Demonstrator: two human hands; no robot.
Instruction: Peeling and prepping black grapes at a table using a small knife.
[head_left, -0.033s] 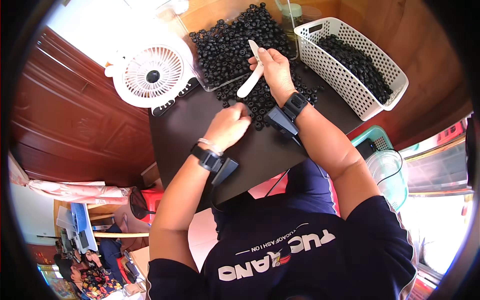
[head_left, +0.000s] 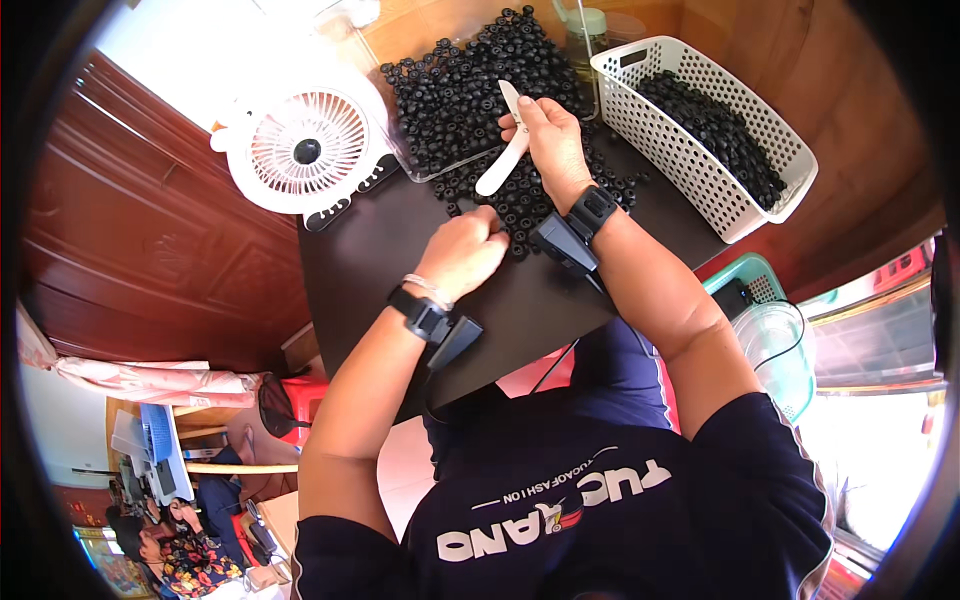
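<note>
My right hand (head_left: 552, 140) grips a white-handled knife (head_left: 505, 172) around its middle, with the pale blade pointing away from me over the parts. Small round black parts with holes in the middle (head_left: 520, 205) lie loose on the dark table (head_left: 365, 270). More of them fill a clear bin (head_left: 437, 178) behind. My left hand (head_left: 462, 250) is closed at the near left edge of the loose pile, its fingers curled under. What it holds, if anything, is hidden.
A white fan (head_left: 307, 150) stands at the left of the table. At the right, a white perforated basket (head_left: 660, 150) holds dark pieces. A lidded jar (head_left: 585, 35) is behind the bin. Below the table's right side is a green basket (head_left: 755, 270). Another person (head_left: 185, 560) sits far left.
My left hand and wrist have shifted slightly to the right. My right hand and the knife are almost still.
</note>
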